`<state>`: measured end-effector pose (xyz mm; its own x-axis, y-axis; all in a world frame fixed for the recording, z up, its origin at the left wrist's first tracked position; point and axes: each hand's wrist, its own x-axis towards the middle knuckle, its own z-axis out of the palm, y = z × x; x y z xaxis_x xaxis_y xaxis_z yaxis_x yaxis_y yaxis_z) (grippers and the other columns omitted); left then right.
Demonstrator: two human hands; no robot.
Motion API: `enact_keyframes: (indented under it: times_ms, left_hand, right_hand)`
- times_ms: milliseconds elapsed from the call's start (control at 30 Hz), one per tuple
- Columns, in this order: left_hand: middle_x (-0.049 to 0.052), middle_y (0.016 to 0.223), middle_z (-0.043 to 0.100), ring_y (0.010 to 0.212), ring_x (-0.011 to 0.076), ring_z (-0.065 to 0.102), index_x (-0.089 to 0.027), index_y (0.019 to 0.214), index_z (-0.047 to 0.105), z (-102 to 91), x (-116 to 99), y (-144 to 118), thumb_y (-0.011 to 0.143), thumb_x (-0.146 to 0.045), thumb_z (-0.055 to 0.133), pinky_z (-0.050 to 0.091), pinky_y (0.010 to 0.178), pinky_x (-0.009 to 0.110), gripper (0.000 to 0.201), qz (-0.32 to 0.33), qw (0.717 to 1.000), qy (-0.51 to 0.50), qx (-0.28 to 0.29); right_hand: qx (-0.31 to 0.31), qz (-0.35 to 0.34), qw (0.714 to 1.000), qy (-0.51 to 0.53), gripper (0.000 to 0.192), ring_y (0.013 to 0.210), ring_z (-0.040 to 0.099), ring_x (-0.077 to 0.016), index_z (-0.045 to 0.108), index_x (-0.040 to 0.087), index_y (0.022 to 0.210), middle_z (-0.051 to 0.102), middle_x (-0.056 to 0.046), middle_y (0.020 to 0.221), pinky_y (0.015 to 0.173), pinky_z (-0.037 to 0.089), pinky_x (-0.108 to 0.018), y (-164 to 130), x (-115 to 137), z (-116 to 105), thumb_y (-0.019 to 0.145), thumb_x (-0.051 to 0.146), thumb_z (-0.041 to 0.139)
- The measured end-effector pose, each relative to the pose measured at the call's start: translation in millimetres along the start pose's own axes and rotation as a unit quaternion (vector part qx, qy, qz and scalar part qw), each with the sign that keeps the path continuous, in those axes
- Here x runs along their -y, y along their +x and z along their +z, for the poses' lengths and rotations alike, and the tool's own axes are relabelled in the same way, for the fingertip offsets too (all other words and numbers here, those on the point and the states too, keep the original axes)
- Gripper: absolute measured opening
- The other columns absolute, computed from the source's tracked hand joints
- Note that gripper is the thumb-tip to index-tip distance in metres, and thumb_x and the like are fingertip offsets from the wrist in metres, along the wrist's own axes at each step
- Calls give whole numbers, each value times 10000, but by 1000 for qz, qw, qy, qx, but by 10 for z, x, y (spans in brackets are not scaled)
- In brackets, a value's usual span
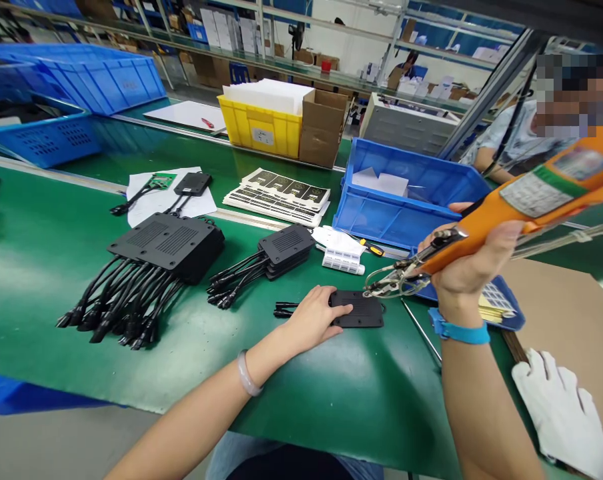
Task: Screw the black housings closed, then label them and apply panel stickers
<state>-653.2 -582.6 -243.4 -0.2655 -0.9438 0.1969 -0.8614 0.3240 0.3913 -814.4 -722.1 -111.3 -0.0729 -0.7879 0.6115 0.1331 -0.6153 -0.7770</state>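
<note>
Cables (121, 300) fanned out at the left from a large stack of black housings (161, 243) on the green bench (21, 280). Behind that stack I made out a green circuit board (162, 181) on white paper (139, 208). Next came a smaller stack (287, 245), its leads also pointing left. Then I had my left hand (315, 319) with its fingers spread over a single black housing (367, 312), which lay flat on the bench in front of me. Just right of it lay a thin metal rod (421, 331). My right hand (474, 270) had its fingers wrapped around an orange power tool (536, 193), slanted so its metal end reached the housing's far edge; I could not tell whether they touched. Farthest right, beside my forearm, I saw a white glove (564, 413).
</note>
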Motion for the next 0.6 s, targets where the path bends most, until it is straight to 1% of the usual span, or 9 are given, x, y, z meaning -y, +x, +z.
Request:
enact_keyframes:
  times_ms: [100,167,233,300,500,600]
  left_hand:
    - [162,1286,501,1162,335,533,-251,1275,644,6,6,-8,786,-330,783,471,984,508,515,-5,1000,-6,-4]
    - [161,1278,501,1160,339,533,-253,1277,644,5,4,-10,786,-331,783,469,986,507,516,-6,1000,-9,-1]
    - [165,1276,499,1162,344,531,-253,1281,643,3,0,-10,787,-333,781,466,989,506,519,-8,1000,-11,2]
    - [166,1278,497,1166,346,529,-254,1282,641,1,-6,-9,786,-331,782,465,988,507,521,-9,1000,-13,4]
    - [177,1306,489,1192,355,522,-242,1288,639,-2,-10,0,786,-339,782,456,1006,503,531,-11,1000,-19,5]
    - [178,1295,507,1191,350,529,-237,1280,644,-8,-11,5,786,-338,782,462,999,503,522,-9,1000,-16,3]
  right_hand:
    - [-10,-11,1000,27,524,319,433,-147,648,191,836,489,10,494,279,284,-274,-63,-103,29,831,662,420]
    - [-1,-12,999,35,495,322,457,-148,639,195,796,492,15,487,277,300,-266,-83,-125,38,842,644,437]
    - [-5,-24,999,32,494,332,476,-148,630,194,779,499,17,484,282,316,-259,-94,-132,45,850,645,442]
    - [-10,-31,999,27,495,336,483,-142,621,192,774,505,21,482,286,321,-251,-106,-139,54,848,653,456]
    - [8,-25,999,25,542,324,468,-143,603,189,805,496,33,484,283,315,-262,-210,-173,58,821,710,454]
    - [-3,-29,999,22,527,340,459,-154,588,206,803,468,37,478,298,337,-287,-253,-104,35,785,719,467]
